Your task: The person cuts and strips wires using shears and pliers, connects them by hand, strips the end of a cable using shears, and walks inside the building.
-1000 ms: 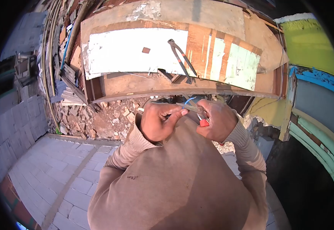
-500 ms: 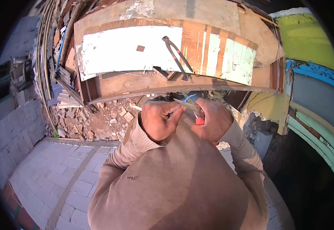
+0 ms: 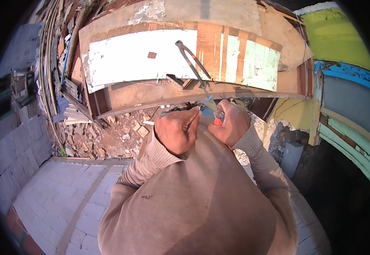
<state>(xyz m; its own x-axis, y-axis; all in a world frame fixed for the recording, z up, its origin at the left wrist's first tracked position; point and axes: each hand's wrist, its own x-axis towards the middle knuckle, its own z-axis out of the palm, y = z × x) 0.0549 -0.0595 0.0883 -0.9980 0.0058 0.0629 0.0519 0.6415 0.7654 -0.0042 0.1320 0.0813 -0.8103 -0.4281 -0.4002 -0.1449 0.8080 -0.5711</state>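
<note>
My left hand point(image 3: 177, 131) is closed in a pinch in front of my chest; what lies between its fingertips is too small to name. Close to its right, my right hand point(image 3: 231, 124) is wrapped round a small tool with a red part point(image 3: 217, 122). A thin blue piece point(image 3: 208, 98) shows at the top of that tool, beyond the fingers. Pincers point(image 3: 192, 60) with dark, red-banded handles lie on the white and wooden board ahead, their handle ends towards my hands.
The long wooden panel point(image 3: 151, 104) has a raised front edge. Rubble point(image 3: 125, 134) lies below it. Poles and scrap wood stand at the left, grey paving point(image 3: 62, 182) at lower left, and a painted wooden frame point(image 3: 348, 100) at the right.
The blue piece and the tool in my right hand have come away from my left fingertips, and the hands are slightly further apart. The view has shifted a little, so the board appears further left.
</note>
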